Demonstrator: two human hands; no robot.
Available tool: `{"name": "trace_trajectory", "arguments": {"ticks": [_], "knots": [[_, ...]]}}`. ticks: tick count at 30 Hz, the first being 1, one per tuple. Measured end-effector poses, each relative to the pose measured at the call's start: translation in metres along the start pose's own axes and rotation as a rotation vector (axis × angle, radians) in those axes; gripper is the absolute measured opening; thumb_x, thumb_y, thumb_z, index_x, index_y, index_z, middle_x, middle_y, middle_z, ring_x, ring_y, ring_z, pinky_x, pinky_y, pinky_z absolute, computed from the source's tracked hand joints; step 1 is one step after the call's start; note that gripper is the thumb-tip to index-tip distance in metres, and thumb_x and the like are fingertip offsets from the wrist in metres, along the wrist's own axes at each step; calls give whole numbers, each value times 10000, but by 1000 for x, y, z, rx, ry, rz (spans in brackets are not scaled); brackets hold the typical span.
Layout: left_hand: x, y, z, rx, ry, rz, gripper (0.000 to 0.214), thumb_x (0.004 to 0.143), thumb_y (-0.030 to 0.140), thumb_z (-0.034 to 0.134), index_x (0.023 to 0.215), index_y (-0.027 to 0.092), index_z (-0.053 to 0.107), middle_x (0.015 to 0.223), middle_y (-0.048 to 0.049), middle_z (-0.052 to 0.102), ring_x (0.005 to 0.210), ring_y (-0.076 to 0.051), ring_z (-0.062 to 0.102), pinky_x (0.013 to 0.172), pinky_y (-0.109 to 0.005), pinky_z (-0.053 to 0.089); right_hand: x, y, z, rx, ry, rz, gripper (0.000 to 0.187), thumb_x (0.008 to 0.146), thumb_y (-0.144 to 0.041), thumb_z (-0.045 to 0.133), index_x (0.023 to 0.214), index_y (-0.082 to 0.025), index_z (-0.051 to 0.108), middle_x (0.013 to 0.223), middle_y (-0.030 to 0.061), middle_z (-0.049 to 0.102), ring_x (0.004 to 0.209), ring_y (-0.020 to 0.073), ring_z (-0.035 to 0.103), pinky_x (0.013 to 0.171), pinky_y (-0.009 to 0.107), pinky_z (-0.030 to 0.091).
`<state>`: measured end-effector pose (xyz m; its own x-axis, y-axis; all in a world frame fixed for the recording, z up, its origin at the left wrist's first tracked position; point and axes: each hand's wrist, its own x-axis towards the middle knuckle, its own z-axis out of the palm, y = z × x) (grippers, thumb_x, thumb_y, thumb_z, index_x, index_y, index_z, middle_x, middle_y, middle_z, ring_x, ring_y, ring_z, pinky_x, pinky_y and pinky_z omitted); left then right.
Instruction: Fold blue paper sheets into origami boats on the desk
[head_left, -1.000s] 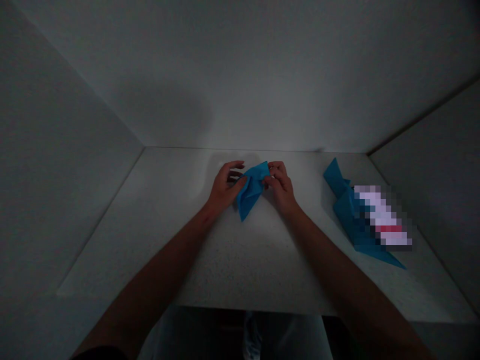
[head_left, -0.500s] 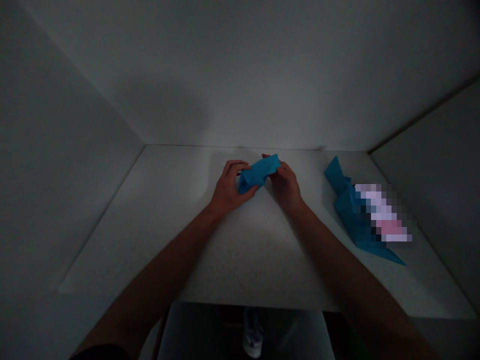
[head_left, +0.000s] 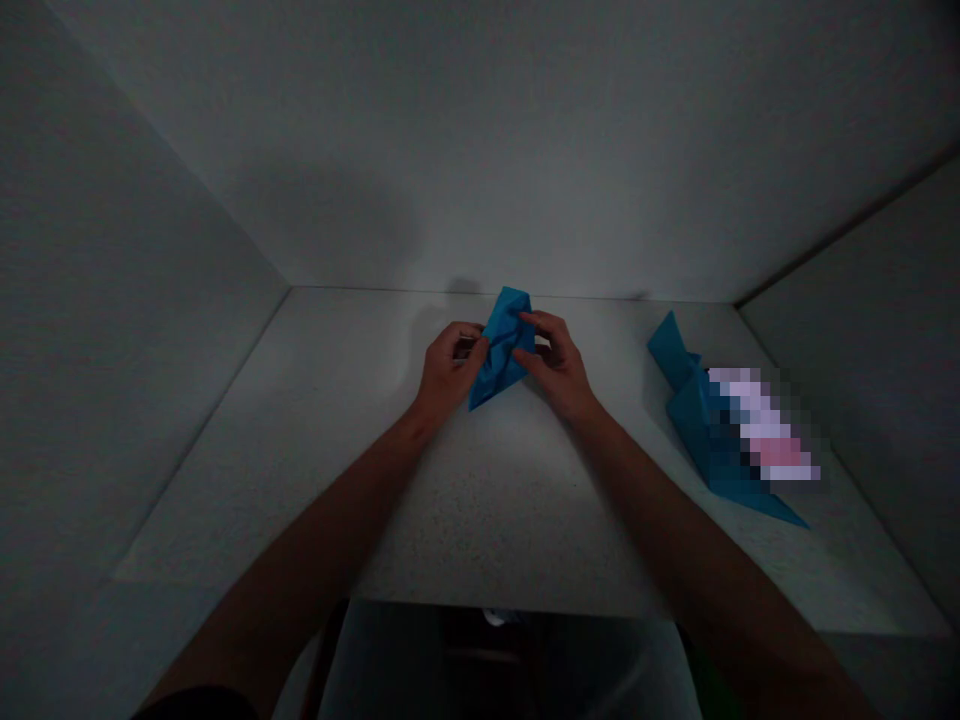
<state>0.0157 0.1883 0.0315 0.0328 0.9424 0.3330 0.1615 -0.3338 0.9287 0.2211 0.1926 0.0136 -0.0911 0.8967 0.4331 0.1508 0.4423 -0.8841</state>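
Observation:
Between my hands is a folded piece of blue paper [head_left: 504, 340], creased and slanted, its narrow top near the back wall and a pointed corner toward me. My left hand [head_left: 452, 365] pinches its left edge, thumb on the near face and the other fingers partly hidden behind. On the other side, my right hand [head_left: 555, 362] grips the right edge, with thumb and index finger on the creased face. A larger folded blue paper shape [head_left: 694, 430] lies to the right, apart from both hands.
A pixelated pinkish-white patch [head_left: 772, 430] covers part of the larger blue shape. The pale tabletop [head_left: 360, 400] meets a back wall [head_left: 480, 200] and side walls at left and right. My legs and a chair show below the front edge.
The blue paper has turned from a roughly level strip to a steeper slant, its creased inner face now showing. My right fingers have moved onto that face. The larger blue shape stays put.

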Motion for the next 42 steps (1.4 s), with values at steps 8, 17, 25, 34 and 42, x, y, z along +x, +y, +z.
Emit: {"name": "trace_trajectory", "arguments": {"ticks": [8,17,25,34,42], "knots": [[11,-12,-8,-70,154,-99,401,973,618,629,844,250,533,767,4,543,716,-162,537,644,-281,480,4,9,0,56,23,51,549,998,-587,698,1491,-383,567,1497,100,610,1156,258,695,900,440,652],[6,-5,-4,-55,68,-13,434,995,669,599,882,257,524,852,-13,628,781,-176,597,726,-312,541,0,-8,2,-186,130,-37,122,998,-416,700,1050,-309,727,1296,88,599,1204,265,619,849,400,610],[-13,15,5,-46,-233,185,402,1060,638,547,973,246,535,1426,-161,698,1301,-266,682,1071,-474,566,0,-5,5,-326,246,-42,209,963,-466,752,1069,-291,703,1157,73,585,1092,263,590,927,445,572],[-18,16,10,6,-243,252,230,1007,385,673,1181,267,578,1479,-147,645,1380,-274,640,1049,-469,593,1,-5,0,-257,250,-75,144,1015,-419,641,974,-282,624,1085,57,553,1008,243,568,881,412,540],[0,-9,4,-54,-17,-87,230,950,410,679,1098,234,675,1025,-42,744,958,-223,717,856,-363,602,8,9,-3,-17,156,3,299,1025,-527,513,876,-269,542,1078,69,572,1029,250,605,871,409,560]]}}
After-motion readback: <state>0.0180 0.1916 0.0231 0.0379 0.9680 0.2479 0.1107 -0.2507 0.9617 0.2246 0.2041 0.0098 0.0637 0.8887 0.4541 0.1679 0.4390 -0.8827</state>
